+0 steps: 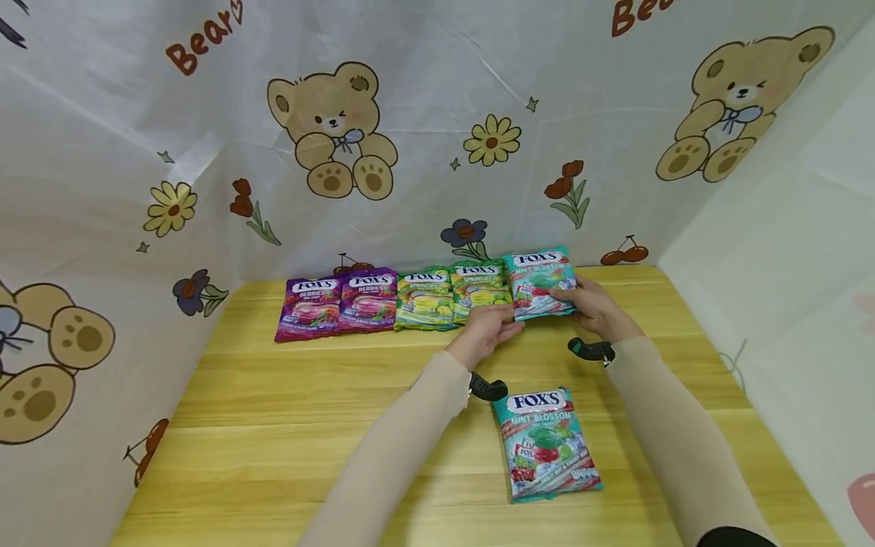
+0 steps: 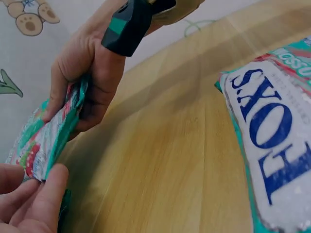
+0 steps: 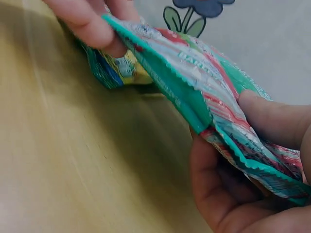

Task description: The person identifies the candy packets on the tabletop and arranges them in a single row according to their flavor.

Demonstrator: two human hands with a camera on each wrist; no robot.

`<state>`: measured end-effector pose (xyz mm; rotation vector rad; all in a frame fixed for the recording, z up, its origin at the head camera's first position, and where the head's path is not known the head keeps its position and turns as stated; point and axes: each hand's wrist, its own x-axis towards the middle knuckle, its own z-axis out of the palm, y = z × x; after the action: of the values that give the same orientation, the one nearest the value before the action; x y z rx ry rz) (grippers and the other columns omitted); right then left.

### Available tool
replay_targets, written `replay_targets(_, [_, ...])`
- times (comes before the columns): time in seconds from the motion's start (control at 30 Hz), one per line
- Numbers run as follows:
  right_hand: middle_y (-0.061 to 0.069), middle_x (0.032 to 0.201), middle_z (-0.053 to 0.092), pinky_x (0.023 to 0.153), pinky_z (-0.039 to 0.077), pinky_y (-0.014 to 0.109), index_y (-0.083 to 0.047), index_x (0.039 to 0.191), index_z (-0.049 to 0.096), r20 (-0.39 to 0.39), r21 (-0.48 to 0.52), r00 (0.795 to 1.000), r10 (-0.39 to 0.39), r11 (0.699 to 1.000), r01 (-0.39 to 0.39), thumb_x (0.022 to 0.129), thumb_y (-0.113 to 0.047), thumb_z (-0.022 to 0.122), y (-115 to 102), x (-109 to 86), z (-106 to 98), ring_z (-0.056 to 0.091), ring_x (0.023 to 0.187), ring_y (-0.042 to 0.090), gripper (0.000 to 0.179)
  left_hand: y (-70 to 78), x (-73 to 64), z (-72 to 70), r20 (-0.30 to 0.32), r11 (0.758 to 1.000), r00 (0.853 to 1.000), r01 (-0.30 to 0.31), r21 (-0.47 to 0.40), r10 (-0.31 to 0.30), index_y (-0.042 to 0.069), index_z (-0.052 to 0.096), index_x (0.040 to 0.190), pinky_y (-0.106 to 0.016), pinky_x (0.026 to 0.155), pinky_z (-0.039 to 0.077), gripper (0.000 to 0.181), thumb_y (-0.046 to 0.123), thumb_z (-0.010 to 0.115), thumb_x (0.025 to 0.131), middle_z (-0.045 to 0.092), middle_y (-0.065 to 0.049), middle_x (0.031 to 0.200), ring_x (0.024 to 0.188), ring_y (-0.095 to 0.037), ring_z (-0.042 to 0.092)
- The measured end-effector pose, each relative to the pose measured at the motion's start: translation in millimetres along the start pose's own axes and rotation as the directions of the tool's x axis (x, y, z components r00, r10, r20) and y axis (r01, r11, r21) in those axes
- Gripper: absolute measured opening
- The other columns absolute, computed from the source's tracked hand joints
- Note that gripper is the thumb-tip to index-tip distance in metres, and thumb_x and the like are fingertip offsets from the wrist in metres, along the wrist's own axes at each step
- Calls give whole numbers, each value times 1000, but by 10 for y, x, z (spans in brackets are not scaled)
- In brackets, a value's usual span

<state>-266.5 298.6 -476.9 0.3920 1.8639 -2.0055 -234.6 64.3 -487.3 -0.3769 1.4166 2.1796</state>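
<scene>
A teal Fox's Mint Blossom candy bag (image 1: 536,282) is at the right end of a row of bags, tilted, its lower edge off the table in the right wrist view. My right hand (image 1: 601,310) grips its right side, thumb on the front and fingers behind. The bag's lower left corner is pinched by my left hand (image 1: 484,334), whose fingertips (image 3: 85,24) also show in the right wrist view. Just left of it stands a green Springtea bag (image 1: 481,287), partly behind the left hand. Another Mint Blossom bag (image 1: 547,448) lies face up between my forearms.
Farther left in the row are another green Springtea bag (image 1: 424,300) and two purple Berries bags (image 1: 309,308) (image 1: 368,302). The wooden table (image 1: 287,433) meets a white bear-print cloth (image 1: 424,91) at its back edge.
</scene>
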Motion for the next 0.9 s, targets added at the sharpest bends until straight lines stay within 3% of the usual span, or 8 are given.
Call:
replay_targets(0.2, [10,157,41,112,51,35,-20,168,14,-31,-32,999,45,998,-46,103,-21,64,28,106,2,59,114,14,81,-12,33,-15,10,1000,1000,12,-17,-12,-7,59,139,-36,103,57,38,-1,59,102,65,-24,133,122,-34,67])
replay_targets(0.33, [13,166,31,122,40,42,-20,168,12,-32,-43,998,51,998,-53,105,-20,61,58,146,27,53,126,19,79,-32,52,-25,2,1000,1000,11,-24,-11,-8,59,138,-35,101,59,37,-1,59,102,64,-24,135,120,-33,68])
replay_targets(0.53, [13,162,35,122,41,41,-18,167,14,-60,-56,997,42,997,-45,105,-20,60,103,197,34,54,120,16,77,-69,56,-25,8,999,1000,18,-29,-17,-7,57,141,-37,105,56,40,-1,59,102,61,-24,139,124,-34,65])
replay_targets(0.67, [11,158,40,109,52,31,-17,167,16,-84,-89,996,37,995,-44,104,-21,62,125,236,32,57,113,12,78,-85,55,-31,-6,999,1000,27,-43,-27,-6,58,141,-38,106,56,39,-1,58,102,62,-23,139,123,-34,66])
replay_targets(0.77, [12,159,39,102,53,26,-17,167,16,-98,-115,995,29,992,-40,105,-21,62,134,256,39,55,114,13,78,-91,61,-39,-13,998,999,33,-58,-34,-5,58,141,-39,106,56,40,-2,59,101,62,-23,139,123,-34,66])
replay_targets(0.9, [17,164,35,113,49,33,-11,167,14,-123,-186,992,-12,982,-11,105,-19,60,140,259,69,51,125,19,77,-105,78,-51,-9,997,999,35,-63,-36,-5,57,142,-39,107,55,41,-2,59,101,61,-23,140,124,-34,66])
